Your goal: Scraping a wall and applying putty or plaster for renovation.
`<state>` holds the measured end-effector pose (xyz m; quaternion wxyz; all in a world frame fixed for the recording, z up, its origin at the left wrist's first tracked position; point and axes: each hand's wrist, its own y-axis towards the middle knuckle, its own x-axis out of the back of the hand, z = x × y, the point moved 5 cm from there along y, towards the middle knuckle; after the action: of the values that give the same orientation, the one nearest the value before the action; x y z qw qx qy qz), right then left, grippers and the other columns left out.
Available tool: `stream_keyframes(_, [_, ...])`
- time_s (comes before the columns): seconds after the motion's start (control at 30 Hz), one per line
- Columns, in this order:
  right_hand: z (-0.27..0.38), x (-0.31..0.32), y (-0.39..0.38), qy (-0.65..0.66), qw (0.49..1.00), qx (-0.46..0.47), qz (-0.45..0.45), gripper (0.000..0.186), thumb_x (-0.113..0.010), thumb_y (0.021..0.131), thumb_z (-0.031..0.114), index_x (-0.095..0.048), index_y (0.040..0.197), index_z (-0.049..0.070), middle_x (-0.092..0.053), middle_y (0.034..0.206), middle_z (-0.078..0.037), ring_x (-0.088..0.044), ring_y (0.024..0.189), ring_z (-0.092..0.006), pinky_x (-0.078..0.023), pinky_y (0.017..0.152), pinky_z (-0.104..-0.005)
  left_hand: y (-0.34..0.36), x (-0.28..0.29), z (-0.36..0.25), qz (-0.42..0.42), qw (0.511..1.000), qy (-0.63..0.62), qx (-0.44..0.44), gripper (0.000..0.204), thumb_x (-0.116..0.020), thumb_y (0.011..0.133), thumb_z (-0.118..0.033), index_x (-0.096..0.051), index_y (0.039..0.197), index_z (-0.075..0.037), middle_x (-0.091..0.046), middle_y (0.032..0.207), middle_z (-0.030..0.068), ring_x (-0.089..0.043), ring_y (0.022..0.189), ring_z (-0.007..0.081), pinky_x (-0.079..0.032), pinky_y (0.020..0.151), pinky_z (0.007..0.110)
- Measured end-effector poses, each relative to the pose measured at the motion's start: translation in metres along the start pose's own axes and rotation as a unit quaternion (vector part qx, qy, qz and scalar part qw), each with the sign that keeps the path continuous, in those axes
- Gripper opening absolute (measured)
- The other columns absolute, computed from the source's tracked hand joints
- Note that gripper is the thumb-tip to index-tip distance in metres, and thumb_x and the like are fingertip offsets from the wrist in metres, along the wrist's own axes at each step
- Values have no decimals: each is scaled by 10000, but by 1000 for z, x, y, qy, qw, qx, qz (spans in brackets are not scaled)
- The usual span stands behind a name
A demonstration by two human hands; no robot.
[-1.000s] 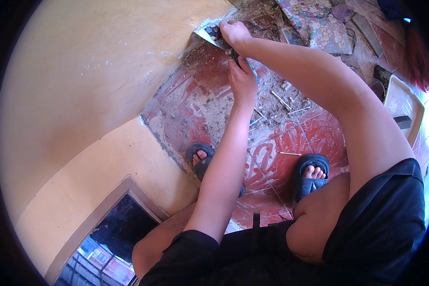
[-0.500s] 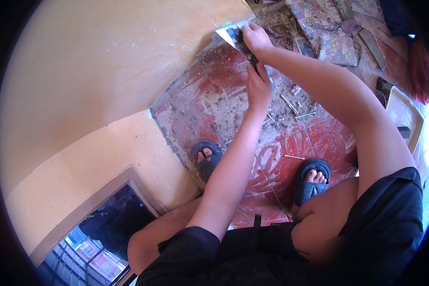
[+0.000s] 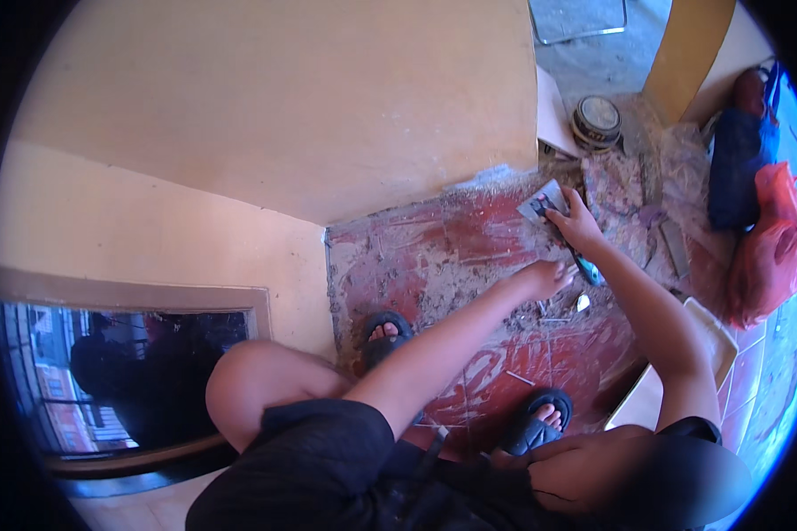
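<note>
While the person crouches with the left knee [image 3: 257, 380] beside a framed dark glass pane [image 3: 155, 372], two dark sandals [image 3: 540, 425] stand apart on the red tiled floor [image 3: 584, 354]. To the right, partly behind the right arm, lies a cream tray [image 3: 639, 400] with a raised rim. Between the sandals and the hands, a thin pale stick [image 3: 521, 378] and a small white fragment [image 3: 583, 303] lie amid grey dust.

Farther out, the left hand [image 3: 545, 280] is poised with fingers loosely bent, just beside the handle end of a scraper; whether it touches the handle cannot be told. The right hand [image 3: 581, 226] is closed round the scraper [image 3: 540, 203] near its broad metal blade, the teal-tipped handle slanting back toward the person. The blade lies in view over the dusty floor, near the foot of the yellow wall [image 3: 372, 115] (its contact with either surface cannot be judged).

Beyond, at right, are a red plastic bag [image 3: 764, 257] and a dark blue bundle [image 3: 737, 168]. Past a patterned sheet [image 3: 613, 181], a round lidded can [image 3: 597, 122] stands near the wall's end.
</note>
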<state>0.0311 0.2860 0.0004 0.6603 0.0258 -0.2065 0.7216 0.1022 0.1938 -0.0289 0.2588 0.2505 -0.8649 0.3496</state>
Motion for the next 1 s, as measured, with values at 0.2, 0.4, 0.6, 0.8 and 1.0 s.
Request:
stream_keyframes(0.2, [-12,54,-37,35,997,-70,-9,411,-572,860,214,-405,1199,53,-571,768,-52,-517,515,-108,-425,423,-262,-12,85,-20,209,887,411,-3,245,-578,749,-197,-677,939,-78,-634,1048,119,-595,990,285,-487,812,378])
stream_keyframes(0.4, [-23,45,-61,-140,983,-106,60,366,-508,887,350,-455,1037,21,-595,770,-126,-590,570,-213,-467,500,-351,-17,132,22,204,844,491,65,282,-588,758,-211,-664,1014,-122,-618,1108,75,-591,1015,224,-489,820,356])
stream_keyframes(0.6, [-30,22,-50,-341,940,-13,21,428,-501,872,413,-452,1036,20,-590,865,-246,-626,733,-347,-478,581,-413,-18,112,41,258,853,453,21,335,-590,774,-256,-632,1074,-113,-607,1130,75,-591,1013,227,-485,820,352])
stream_keyframes(0.8, [16,-35,-13,-316,938,-113,90,422,-469,877,409,-414,1062,34,-606,833,-245,-617,675,-369,-493,610,-448,-34,101,75,268,878,394,32,364,-584,787,-274,-610,1111,-110,-595,1150,76,-580,1028,226,-472,838,350])
stream_keyframes(1.0, [68,-75,39,-315,946,-53,52,420,-459,866,384,-454,976,-21,-621,734,-223,-632,568,-306,-519,554,-409,6,149,87,321,864,371,114,382,-570,802,-278,-587,1144,-110,-578,1175,77,-558,1060,221,-447,873,351])
